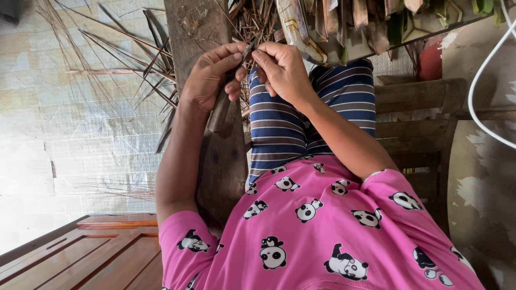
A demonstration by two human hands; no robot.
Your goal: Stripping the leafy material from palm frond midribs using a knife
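My left hand [207,80] is closed around a small knife [248,49]. Its dark blade sticks up between my thumb and fingers, and its brown handle [219,114] runs down under my palm. My right hand [282,69] pinches a thin dry leaf strip [252,32] against the blade tip. The two hands touch at the fingertips, above my knees in blue striped shorts [285,123]. A pink shirt with a panda print [317,225] fills the lower part of the view.
Dry palm leaf ribs [129,70] lie scattered on the pale tiled floor at left. A bundle of dried leaves [344,21] is at the top. A dark wooden plank [215,161] runs under my left arm. A wooden bench [419,123] and white cable [478,80] are at right, and a brown wooden panel [91,252] at bottom left.
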